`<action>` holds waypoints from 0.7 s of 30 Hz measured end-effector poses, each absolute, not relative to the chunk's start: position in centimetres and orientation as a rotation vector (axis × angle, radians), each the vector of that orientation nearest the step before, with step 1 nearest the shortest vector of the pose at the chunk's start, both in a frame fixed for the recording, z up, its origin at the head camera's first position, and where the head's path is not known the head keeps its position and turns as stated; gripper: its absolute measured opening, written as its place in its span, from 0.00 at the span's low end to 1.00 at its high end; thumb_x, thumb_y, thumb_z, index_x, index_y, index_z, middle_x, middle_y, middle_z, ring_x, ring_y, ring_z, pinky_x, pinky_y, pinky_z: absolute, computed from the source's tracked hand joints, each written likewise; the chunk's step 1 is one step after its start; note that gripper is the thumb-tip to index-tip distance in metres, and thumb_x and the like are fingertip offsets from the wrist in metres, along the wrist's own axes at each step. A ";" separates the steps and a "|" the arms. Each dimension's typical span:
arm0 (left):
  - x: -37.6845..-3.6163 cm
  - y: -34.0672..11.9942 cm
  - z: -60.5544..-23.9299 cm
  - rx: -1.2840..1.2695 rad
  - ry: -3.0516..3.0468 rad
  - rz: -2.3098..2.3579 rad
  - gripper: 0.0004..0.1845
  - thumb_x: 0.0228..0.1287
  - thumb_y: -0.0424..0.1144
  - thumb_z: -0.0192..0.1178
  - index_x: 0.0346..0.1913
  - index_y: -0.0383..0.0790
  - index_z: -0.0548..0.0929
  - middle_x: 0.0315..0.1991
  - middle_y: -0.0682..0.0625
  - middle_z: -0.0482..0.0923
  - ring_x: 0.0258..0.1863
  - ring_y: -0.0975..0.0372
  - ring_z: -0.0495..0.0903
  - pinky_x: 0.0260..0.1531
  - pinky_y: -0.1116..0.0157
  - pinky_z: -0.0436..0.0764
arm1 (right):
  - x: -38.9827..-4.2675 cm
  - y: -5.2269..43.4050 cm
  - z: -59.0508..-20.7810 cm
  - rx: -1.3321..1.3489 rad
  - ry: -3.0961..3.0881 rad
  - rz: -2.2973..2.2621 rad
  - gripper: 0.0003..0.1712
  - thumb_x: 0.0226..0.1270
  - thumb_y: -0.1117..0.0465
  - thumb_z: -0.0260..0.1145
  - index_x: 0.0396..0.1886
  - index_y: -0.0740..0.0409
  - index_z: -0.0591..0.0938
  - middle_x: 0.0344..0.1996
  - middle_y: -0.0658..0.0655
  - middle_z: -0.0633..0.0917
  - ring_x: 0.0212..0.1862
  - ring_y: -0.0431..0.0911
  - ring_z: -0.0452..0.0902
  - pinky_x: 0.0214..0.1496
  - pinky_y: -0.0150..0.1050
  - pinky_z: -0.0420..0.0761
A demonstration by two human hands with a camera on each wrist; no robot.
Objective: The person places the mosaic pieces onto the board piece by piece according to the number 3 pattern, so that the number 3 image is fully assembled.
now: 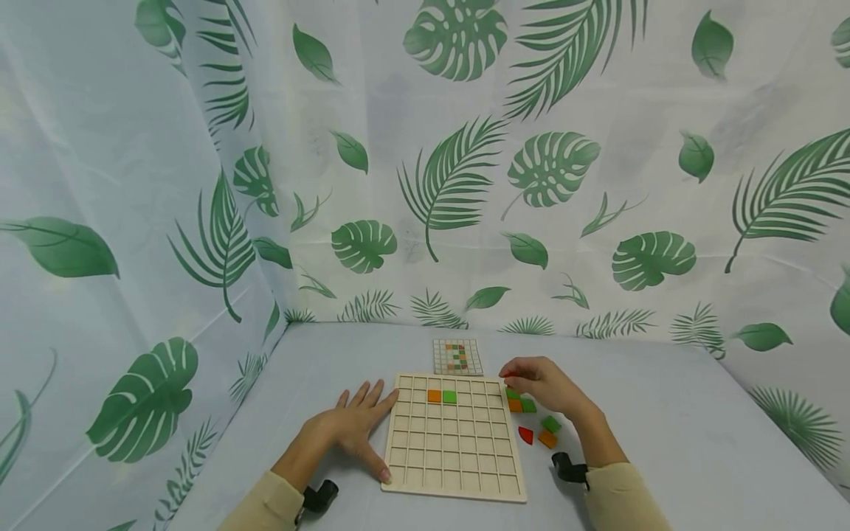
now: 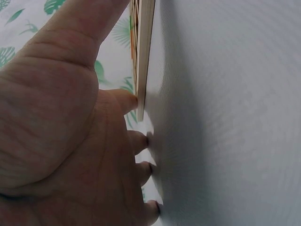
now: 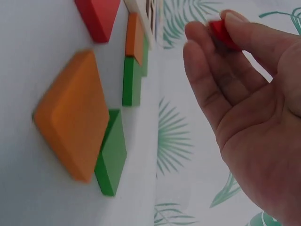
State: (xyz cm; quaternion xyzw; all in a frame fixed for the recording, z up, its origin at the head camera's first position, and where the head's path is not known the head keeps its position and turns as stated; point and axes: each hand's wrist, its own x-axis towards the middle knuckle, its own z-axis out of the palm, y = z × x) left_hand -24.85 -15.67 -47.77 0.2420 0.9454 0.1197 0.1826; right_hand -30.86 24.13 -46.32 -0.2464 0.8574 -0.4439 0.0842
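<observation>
I sit at a pale grey-blue tabletop (image 1: 697,435) closed in on the far side and the left by a white curtain (image 1: 465,184) printed with green leaves. A wooden grid board (image 1: 451,450) lies near the front edge, about midway between the left and right edges, with an orange tile (image 1: 434,396) and a green tile (image 1: 449,397) side by side in its second row from the far edge. Just beyond the board's far edge lies a small pattern card (image 1: 457,356).

My left hand (image 1: 355,424) rests flat on the tabletop, fingers straight and spread, its fingertips against the board's left edge. My right hand (image 1: 541,383) hovers over the board's far right corner, thumb and fingers pinching a small red piece (image 3: 222,32). The loose tiles (image 1: 538,424) lie just off the board's right edge: an orange and a green one against the edge, then a red, a green and an orange one nearer me.

To the right of those tiles the tabletop runs bare to the right edge, and the stretch left of my left hand is open too.

Only the right wrist view shows the red piece clearly; from the head view it is a sliver at my fingertips. The left wrist view shows the board edge-on, with one finger touching it and the rest pressed on the cloth.
</observation>
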 end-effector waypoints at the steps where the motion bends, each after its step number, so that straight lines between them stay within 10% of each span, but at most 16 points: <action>1: -24.9 -15.7 -47.8 0.681 2.668 0.336 0.74 0.25 0.79 0.67 0.78 0.54 0.41 0.77 0.43 0.32 0.75 0.45 0.31 0.68 0.38 0.37 | -30.9 24.0 -46.4 -0.726 2.550 -1.340 0.12 0.71 0.60 0.60 0.48 0.63 0.81 0.46 0.64 0.83 0.43 0.58 0.82 0.47 0.48 0.82; 21: -24.8 -15.6 -47.6 0.674 2.660 0.329 0.74 0.27 0.78 0.68 0.78 0.55 0.41 0.77 0.43 0.32 0.75 0.46 0.31 0.68 0.38 0.36 | -30.2 19.2 -44.9 -0.695 2.603 -1.503 0.14 0.68 0.63 0.63 0.52 0.54 0.79 0.43 0.61 0.84 0.40 0.56 0.83 0.45 0.53 0.82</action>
